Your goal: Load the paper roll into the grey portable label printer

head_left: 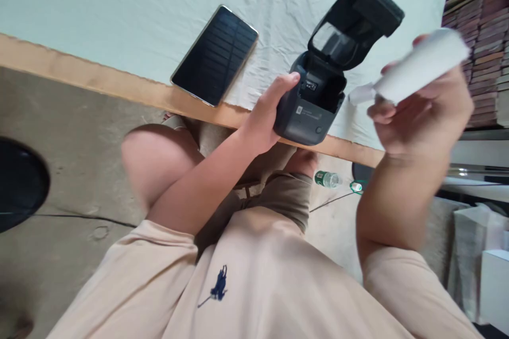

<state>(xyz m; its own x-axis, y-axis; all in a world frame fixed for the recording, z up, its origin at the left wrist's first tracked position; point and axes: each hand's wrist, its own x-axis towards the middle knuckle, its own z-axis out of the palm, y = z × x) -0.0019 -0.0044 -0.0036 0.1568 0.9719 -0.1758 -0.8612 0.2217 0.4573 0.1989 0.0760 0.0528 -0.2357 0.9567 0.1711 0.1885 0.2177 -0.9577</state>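
A black portable label printer [306, 122] is held at the table's front edge by my left hand [264, 116], thumb over its near rim. Its lid [353, 24] stands swung up, and the paper bay inside looks dark, with a small printed label on its wall. To the right, my right hand [425, 111] has its fingers wrapped round a white paper roll [425, 63]. A loose paper end [361, 94] sticks out from the roll toward the printer, slightly blurred. Left of the printer lies a smartphone [217, 55], its dark screen facing up.
A pale cloth [119, 5] covers the table, whose wooden edge [79, 71] runs in front of me. Stacked reddish bundles [485, 53] stand at the far right. Below are a plastic bottle [326, 179], a black round seat [22, 183] and a cable [87, 216].
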